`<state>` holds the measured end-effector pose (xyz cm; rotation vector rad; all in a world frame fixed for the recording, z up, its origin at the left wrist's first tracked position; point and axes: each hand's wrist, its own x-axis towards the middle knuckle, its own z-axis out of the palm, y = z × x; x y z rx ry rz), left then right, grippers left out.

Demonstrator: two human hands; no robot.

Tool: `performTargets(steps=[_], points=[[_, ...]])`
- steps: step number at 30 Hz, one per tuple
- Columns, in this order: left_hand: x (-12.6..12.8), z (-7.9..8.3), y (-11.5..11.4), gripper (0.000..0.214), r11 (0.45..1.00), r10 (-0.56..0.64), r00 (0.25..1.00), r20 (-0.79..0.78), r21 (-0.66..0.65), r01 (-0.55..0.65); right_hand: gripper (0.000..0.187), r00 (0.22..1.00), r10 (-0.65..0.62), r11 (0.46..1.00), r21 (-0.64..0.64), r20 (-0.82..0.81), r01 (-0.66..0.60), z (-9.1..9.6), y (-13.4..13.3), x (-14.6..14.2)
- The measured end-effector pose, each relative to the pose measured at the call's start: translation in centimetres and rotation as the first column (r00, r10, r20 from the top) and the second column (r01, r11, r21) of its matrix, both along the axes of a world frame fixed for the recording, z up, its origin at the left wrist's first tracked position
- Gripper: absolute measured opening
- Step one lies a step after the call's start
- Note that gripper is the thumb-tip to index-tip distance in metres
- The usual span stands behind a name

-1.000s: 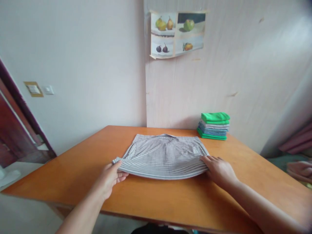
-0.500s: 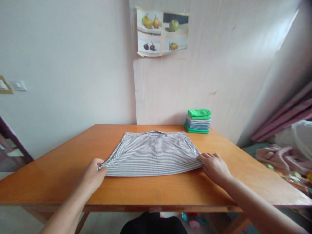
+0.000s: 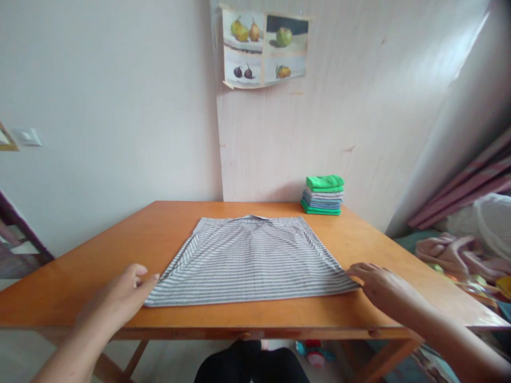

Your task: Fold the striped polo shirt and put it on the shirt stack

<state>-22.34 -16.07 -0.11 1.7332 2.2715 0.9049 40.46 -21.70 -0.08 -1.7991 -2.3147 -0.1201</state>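
A grey-and-white striped shirt (image 3: pixel 251 260) lies spread on the wooden table, its collar at the far edge and its sides folded inward. Beside the near left corner, my left hand (image 3: pixel 130 287) has thumb and fingers apart, and no cloth shows between them. On the other side, the near right corner runs into my right hand (image 3: pixel 377 284), whose fingers close over it at the hem. The hem between the hands lies nearly straight along the front.
A stack of folded clothes (image 3: pixel 323 195), green, white and blue, stands at the table's back right. The table's (image 3: pixel 239 322) front edge is close to my body. Fruit pictures (image 3: pixel 265 48) hang on the wall. Bedding (image 3: pixel 451 255) is piled at the right.
The near hem has come closer and lies wider and flatter. My hands have moved apart and toward me; my left fingers have let go of the corner.
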Motion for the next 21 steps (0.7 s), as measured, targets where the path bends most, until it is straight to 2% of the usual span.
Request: performTargets(steps=[2, 5, 8, 10, 13, 17, 21], points=[[1.1, 1.2, 0.1, 0.039, 0.999, -0.029, 0.996, -0.081, 0.012, 0.030, 0.048, 0.998, -0.062, 0.997, 0.055, -0.017, 0.063, 0.9, 0.1, 0.2], [4.7, 2.6, 0.6, 0.035, 0.978, -0.129, 0.970, -0.204, 0.133, 0.158, 0.037, 0.990, -0.100, 0.988, 0.110, -0.095, 0.111, 2.4, 0.8, -1.3], [9.0, 2.5, 1.2, 0.038, 0.937, -0.280, 0.926, -0.255, 0.140, 0.321, 0.036, 0.984, -0.018, 0.993, 0.110, -0.179, 0.038, 2.9, 2.2, -4.2], [11.1, 1.6, 1.6, 0.044, 0.898, -0.389, 0.874, -0.289, 0.092, 0.430, 0.039, 0.974, 0.064, 0.992, 0.119, -0.217, -0.038, 2.0, 3.2, -6.0], [12.6, 0.0, 1.6, 0.056, 0.879, -0.455, 0.817, -0.356, -0.034, 0.475, 0.048, 0.972, 0.120, 0.988, 0.118, -0.203, -0.098, -0.8, 4.4, -7.3], [12.5, -1.2, 0.7, 0.069, 0.877, -0.481, 0.808, -0.341, -0.204, 0.436, 0.055, 0.984, 0.121, 0.991, 0.068, -0.132, -0.113, -4.5, 4.9, -6.7], [11.8, -1.1, 0.0, 0.072, 0.852, -0.521, 0.787, -0.329, -0.246, 0.462, 0.055, 0.982, 0.131, 0.991, 0.046, -0.135, -0.126, -5.9, 4.5, -5.4]])
